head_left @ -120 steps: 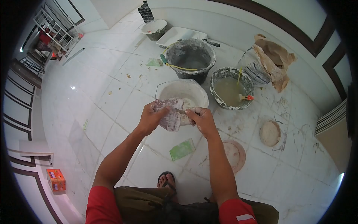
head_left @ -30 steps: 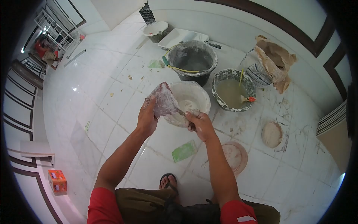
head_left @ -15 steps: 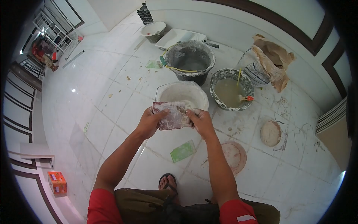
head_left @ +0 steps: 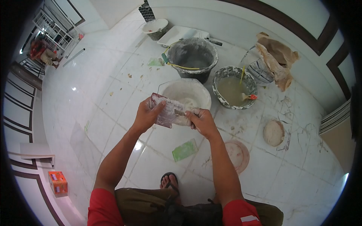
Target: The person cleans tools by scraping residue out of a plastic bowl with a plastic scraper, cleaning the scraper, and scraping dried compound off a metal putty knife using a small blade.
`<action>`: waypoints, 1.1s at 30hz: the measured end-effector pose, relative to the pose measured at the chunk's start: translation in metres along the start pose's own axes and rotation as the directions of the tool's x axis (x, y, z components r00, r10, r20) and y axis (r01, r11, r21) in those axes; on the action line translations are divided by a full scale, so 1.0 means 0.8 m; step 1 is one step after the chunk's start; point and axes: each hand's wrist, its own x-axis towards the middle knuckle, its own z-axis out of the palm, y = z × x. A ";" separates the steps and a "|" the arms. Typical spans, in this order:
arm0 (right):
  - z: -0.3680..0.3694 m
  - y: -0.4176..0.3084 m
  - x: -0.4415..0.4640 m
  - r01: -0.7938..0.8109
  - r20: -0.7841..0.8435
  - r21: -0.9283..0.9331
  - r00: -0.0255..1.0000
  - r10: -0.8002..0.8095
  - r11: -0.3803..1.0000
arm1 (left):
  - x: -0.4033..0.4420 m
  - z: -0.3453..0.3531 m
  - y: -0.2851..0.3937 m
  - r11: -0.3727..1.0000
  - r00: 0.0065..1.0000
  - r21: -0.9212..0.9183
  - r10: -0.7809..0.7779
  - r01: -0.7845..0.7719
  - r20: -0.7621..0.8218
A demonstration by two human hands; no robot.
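Observation:
My left hand [head_left: 148, 115] is closed on a dark red flat plastic spreader [head_left: 163, 113] smeared with white putty, its thumb lying on top. My right hand [head_left: 202, 121] pinches a pale, putty-covered flat piece [head_left: 183, 119] that overlaps the spreader's right side; whether it is a separate scraper is hard to tell. A small dark patch shows by the right thumb. Both hands are over the near rim of a white basin [head_left: 202, 90] with whitish putty in it. A translucent green flat piece [head_left: 185, 150] lies on the floor below the hands.
Behind the basin stands a black bucket [head_left: 173, 58] with a yellow handle. To its right are a bucket of murky water [head_left: 230, 90] with a brush [head_left: 249, 97] and a torn paper sack [head_left: 281, 62]. A paint tray [head_left: 177, 35] lies farther back. Another person [head_left: 43, 52] crouches far left.
The spreader has tilted, its left end rising up and to the left with my left hand. My right hand has stayed near the same spot. The far person has shifted posture.

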 end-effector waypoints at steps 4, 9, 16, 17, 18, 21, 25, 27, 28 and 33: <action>0.000 0.001 -0.001 -0.013 0.030 -0.009 0.999 0.013 1.000 | -0.001 -0.007 0.021 0.985 1.000 0.172 -0.018 0.020 -0.014; 0.005 -0.006 -0.008 -0.034 0.108 -0.023 0.993 0.036 0.999 | 0.001 -0.021 0.028 0.968 0.997 0.246 -0.067 0.058 0.030; 0.003 -0.004 -0.012 -0.044 0.163 -0.069 0.985 0.055 0.997 | -0.002 -0.036 0.049 0.936 0.989 0.345 -0.105 0.064 0.100; 0.003 -0.004 -0.010 -0.046 0.160 -0.058 0.986 0.055 0.997 | 0.000 -0.039 0.045 0.942 0.985 0.328 -0.116 0.068 0.127; 0.004 -0.004 -0.010 -0.047 0.164 -0.058 0.985 0.056 0.997 | 0.001 -0.040 0.044 0.947 0.980 0.313 -0.127 0.073 0.155; 0.006 -0.001 -0.012 -0.037 0.249 -0.120 0.966 0.066 0.992 | -0.002 -0.041 0.046 0.947 0.978 0.318 -0.101 0.039 0.183; 0.006 -0.006 -0.012 -0.033 0.220 -0.086 0.974 0.051 0.996 | 0.001 -0.043 0.042 0.936 0.974 0.347 -0.128 0.057 0.186; 0.006 -0.006 -0.012 -0.027 0.266 -0.093 0.963 0.051 0.995 | -0.001 -0.043 0.041 0.951 0.967 0.309 -0.106 0.031 0.230; 0.001 -0.005 -0.010 -0.020 0.225 -0.095 0.974 0.041 0.995 | -0.001 -0.043 0.044 0.951 0.967 0.309 -0.106 0.030 0.230; 0.007 -0.012 -0.014 -0.054 0.291 -0.096 0.953 0.080 0.994 | -0.002 -0.043 0.049 0.934 0.960 0.355 -0.127 0.031 0.250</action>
